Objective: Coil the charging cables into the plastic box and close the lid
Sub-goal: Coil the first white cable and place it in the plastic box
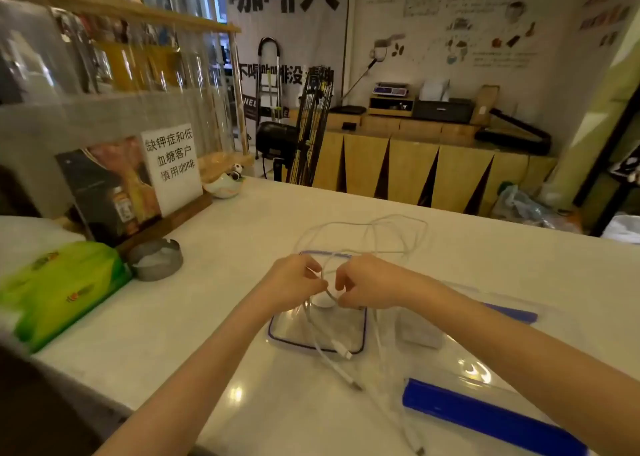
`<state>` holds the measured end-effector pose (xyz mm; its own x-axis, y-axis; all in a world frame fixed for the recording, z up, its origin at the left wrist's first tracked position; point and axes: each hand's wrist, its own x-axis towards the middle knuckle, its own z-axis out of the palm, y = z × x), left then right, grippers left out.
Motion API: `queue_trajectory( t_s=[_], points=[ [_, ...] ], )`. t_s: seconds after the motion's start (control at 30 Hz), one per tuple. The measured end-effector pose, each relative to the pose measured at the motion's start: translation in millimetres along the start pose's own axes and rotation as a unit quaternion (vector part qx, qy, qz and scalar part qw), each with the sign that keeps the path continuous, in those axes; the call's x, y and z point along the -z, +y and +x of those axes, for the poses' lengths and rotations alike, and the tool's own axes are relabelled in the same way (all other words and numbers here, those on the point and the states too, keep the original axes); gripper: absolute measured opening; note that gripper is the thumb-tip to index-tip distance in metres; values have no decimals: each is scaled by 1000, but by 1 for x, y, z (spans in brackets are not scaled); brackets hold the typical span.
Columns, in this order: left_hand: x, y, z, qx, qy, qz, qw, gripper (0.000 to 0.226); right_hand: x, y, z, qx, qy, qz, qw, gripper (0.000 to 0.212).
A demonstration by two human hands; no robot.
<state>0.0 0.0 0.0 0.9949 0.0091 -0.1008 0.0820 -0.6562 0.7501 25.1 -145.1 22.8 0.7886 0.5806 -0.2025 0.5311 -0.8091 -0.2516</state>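
- Fingers (317, 271) of left hand (294, 282) pinched on white charging cables (363, 234), held just above plastic box (277, 331).
- Fingers (341, 284) of right hand (367, 282) curled and pinched on same cables, close beside left hand.
- Loose loops spread beyond both hands over far rim of box; further strands trailing down across box and onto white surface (242, 234), connector ends lying near front edge.
- Small round white puck (323, 301) visible inside box, below the hands.
- Box open, clear, with dark blue rim.
- Clear lid (485, 379) with blue clips flat on surface, right of box.
- Green tissue pack (59, 289) and metal ashtray (156, 260) well apart at left.
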Motion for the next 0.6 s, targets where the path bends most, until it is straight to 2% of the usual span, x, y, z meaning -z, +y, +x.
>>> queue_trajectory(
  t_s=[0.1,0.2,0.37,0.5,0.6],
  points=[
    [-3,-6,-1,-1,-9,-11,1000,33,-8,-1,1,-11,-19,-58,998,31],
    [-7,-10,0,-11,-9,-25,1000,25,-14,0,3,9,-1,-81,997,21],
    [-3,2,0,-35,-30,-135,990,18,-1,1,-3,45,74,-9,996,15],
    [5,18,0,-39,-54,-308,949,25,10,7,-15,95,156,77,980,12],
    [7,36,-2,-74,-70,-404,909,29,22,7,-28,128,210,135,960,14]
  ],
)
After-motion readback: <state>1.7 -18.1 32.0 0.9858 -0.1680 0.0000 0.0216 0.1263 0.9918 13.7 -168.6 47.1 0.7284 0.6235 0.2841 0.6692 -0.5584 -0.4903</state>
